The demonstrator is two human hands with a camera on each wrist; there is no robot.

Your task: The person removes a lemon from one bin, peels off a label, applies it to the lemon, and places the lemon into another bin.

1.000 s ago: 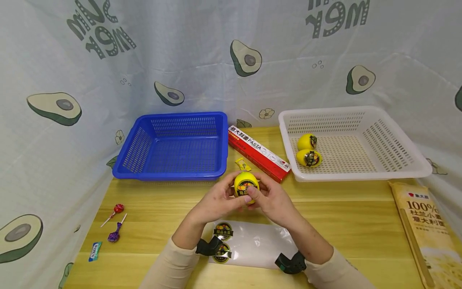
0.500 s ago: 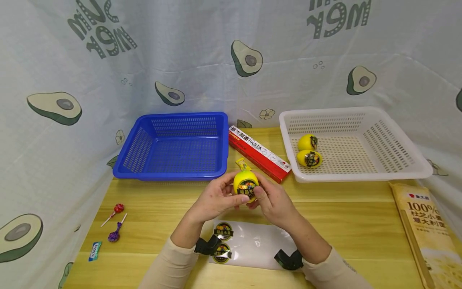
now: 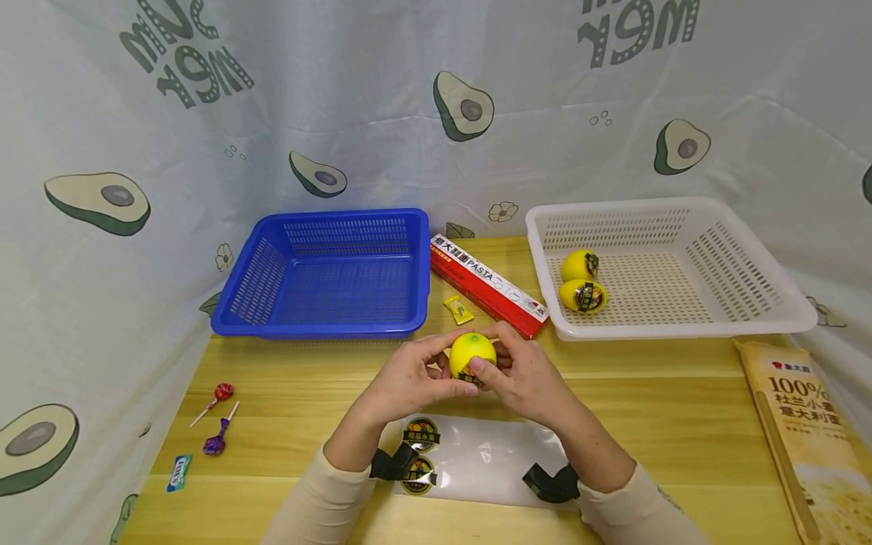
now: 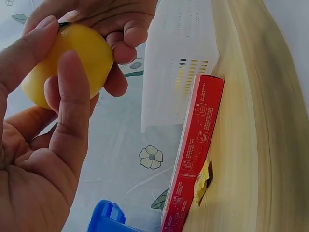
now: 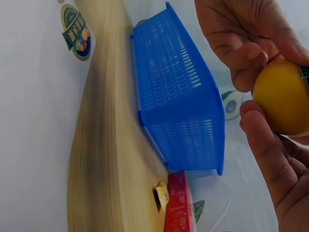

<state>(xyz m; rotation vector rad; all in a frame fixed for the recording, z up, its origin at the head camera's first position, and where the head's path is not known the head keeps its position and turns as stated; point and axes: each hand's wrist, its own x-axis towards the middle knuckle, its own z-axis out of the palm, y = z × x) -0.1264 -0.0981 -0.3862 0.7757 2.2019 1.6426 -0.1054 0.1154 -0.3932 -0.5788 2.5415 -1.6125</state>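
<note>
Both hands hold a yellow lemon [image 3: 471, 350] between them, above the near middle of the table. My left hand [image 3: 411, 381] grips its left side with thumb and fingers. On the other side, my right hand [image 3: 530, 382] has its thumb across a black round label low on the lemon's front. The greenish end of the fruit faces up. In the left wrist view the lemon [image 4: 79, 53] sits between curled fingertips of both hands. Below the wrists lies a clear sticker sheet [image 3: 490, 462] with two round labels [image 3: 421, 434] at its left end.
A blue basket [image 3: 320, 331] stands at the back left. The white basket [image 3: 681, 331] at the back right holds two labelled lemons [image 3: 583, 296]. Between them lie a red pasta box [image 3: 487, 284] and a yellow candy [image 3: 458, 309]. Lollipops [image 3: 215, 439] are at left, a pasta bag [image 3: 804, 431] at right.
The lemon has been turned between the hands: its greenish end now faces up and its label sits lower, partly behind the right thumb. Both hands still hold it in nearly the same place.
</note>
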